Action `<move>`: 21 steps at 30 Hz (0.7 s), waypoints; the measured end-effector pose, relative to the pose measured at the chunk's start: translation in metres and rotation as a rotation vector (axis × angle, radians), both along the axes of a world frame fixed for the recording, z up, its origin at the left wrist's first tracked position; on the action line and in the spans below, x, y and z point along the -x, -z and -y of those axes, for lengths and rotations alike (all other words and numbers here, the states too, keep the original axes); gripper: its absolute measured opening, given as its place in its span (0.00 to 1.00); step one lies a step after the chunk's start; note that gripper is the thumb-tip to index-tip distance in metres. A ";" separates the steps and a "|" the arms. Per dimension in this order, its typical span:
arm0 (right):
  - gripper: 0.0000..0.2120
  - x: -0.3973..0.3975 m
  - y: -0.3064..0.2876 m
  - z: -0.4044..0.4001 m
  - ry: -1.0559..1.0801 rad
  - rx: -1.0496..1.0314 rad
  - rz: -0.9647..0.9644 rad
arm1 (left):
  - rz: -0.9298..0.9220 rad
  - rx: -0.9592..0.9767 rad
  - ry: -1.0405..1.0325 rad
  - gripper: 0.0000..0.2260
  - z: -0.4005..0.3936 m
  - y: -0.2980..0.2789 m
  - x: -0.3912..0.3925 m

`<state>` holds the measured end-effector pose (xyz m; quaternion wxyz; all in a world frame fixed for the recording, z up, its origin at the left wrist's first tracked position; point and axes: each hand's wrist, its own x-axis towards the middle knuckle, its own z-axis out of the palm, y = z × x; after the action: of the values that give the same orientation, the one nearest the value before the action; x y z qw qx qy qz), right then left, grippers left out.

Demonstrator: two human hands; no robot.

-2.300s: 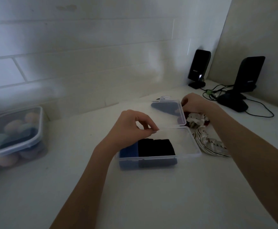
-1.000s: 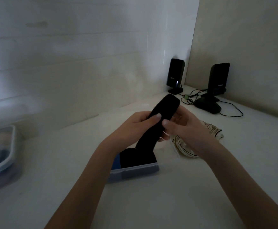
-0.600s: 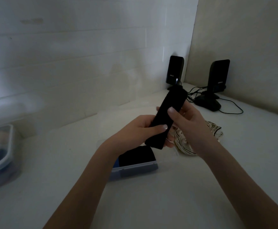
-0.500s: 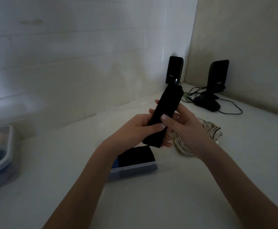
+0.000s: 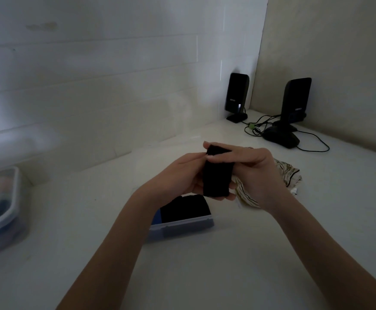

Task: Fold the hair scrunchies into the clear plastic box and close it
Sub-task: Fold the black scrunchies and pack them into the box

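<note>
Both my hands hold a black scrunchie (image 5: 218,178), doubled over into a short upright bundle above the counter. My left hand (image 5: 182,175) grips its left side with the thumb near the top. My right hand (image 5: 253,171) wraps it from the right, fingers across its upper end. Below them the clear plastic box (image 5: 182,227) sits open on the white counter, with a black scrunchie (image 5: 185,209) and a blue one (image 5: 157,218) lying inside. A cream striped scrunchie (image 5: 287,175) lies on the counter behind my right wrist. The box lid is hidden by my hands.
A larger clear container (image 5: 1,211) with pastel items stands at the left edge. Two black speakers (image 5: 236,97) (image 5: 294,101) and a dark mouse (image 5: 281,138) with cables occupy the back right corner. Walls close in behind and to the right.
The black scrunchie was stretched long and tilted up toward the speakers; now it is folded in half into a short bundle between both hands. The hands have shifted slightly right.
</note>
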<state>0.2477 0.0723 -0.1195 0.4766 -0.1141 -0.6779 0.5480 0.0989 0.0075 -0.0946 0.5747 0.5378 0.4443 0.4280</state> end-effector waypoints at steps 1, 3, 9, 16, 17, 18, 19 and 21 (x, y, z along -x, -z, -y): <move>0.26 0.000 0.000 -0.001 0.002 0.003 0.009 | 0.009 0.002 -0.001 0.16 0.000 0.001 0.001; 0.25 -0.001 0.000 -0.001 0.001 -0.002 0.020 | 0.019 0.011 -0.001 0.16 0.000 0.001 0.002; 0.28 0.000 0.002 -0.002 0.081 -0.081 0.104 | 0.054 0.026 -0.026 0.18 -0.005 0.003 0.003; 0.24 0.000 0.003 -0.003 0.111 -0.178 0.155 | 0.005 -0.038 0.022 0.15 -0.005 0.002 0.004; 0.22 -0.001 0.002 -0.003 0.114 -0.196 0.182 | -0.047 -0.081 0.012 0.17 -0.005 0.004 0.004; 0.20 -0.002 0.002 -0.003 0.104 -0.193 0.198 | -0.074 -0.106 -0.003 0.19 -0.006 0.006 0.005; 0.18 -0.003 0.002 -0.004 0.084 -0.156 0.186 | -0.085 -0.118 -0.020 0.19 -0.006 0.008 0.006; 0.16 -0.006 -0.001 -0.004 0.037 0.009 0.097 | -0.094 -0.135 -0.058 0.20 -0.008 0.009 0.008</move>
<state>0.2534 0.0760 -0.1186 0.4529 -0.1552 -0.6955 0.5357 0.0911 0.0152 -0.1036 0.5029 0.5816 0.4564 0.4478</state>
